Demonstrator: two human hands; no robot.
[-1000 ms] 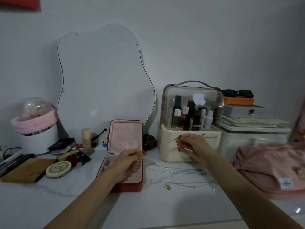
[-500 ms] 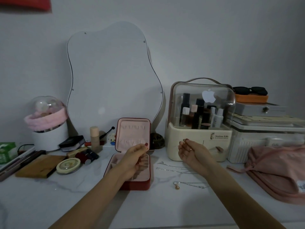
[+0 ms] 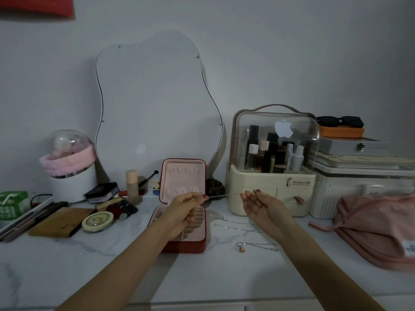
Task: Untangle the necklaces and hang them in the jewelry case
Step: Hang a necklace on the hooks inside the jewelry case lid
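A red jewelry case with pink lining stands open on the marble top, its lid upright. My left hand hovers over the case and pinches one end of a thin silver chain. The chain runs taut to my right hand, which pinches the other end in front of the cream organizer. A silver necklace lies on the table under my right hand. Another necklace with a gold pendant lies nearer to me.
A wavy mirror leans on the wall behind the case. A cream cosmetics organizer with a clear dome stands right of it, stacked boxes beyond. A pink pouch lies far right. Makeup items, a round tin and a wooden board lie left.
Both hands rose slightly and drew apart, pulling the chain taut between them. The view shifted left, so everything sits further right in frame.
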